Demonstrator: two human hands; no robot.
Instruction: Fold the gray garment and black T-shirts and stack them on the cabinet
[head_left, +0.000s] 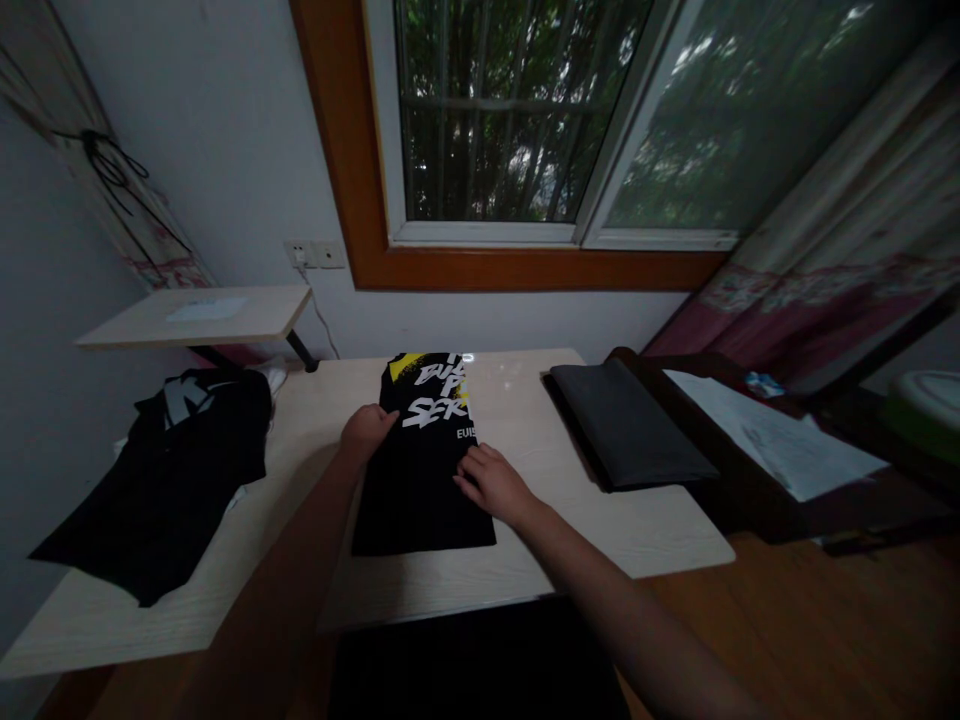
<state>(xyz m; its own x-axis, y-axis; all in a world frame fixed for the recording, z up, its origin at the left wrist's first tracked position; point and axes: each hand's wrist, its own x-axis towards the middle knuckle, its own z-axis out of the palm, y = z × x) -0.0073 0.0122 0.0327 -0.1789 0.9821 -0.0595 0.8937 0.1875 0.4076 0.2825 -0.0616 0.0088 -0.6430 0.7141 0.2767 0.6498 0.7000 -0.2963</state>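
Observation:
A black T-shirt (424, 500) with white lettering and yellow patches lies folded into a long narrow shape on the table, its print cut off at the right edge. My left hand (366, 432) is closed at the shirt's left edge, thumb on top of the cloth. On the opposite edge, just below the small white letters, my right hand (495, 482) has its fingers curled and pressed to the fabric. The undersides of both hands' grips are hidden.
Another black garment (202, 480) lies crumpled on the table's left side, overhanging the front edge. Behind it stands a small raised shelf (202, 312). A folded dark grey item (630, 425) lies to the right. Papers (772, 435) rest on dark furniture farther right. A window is at the back.

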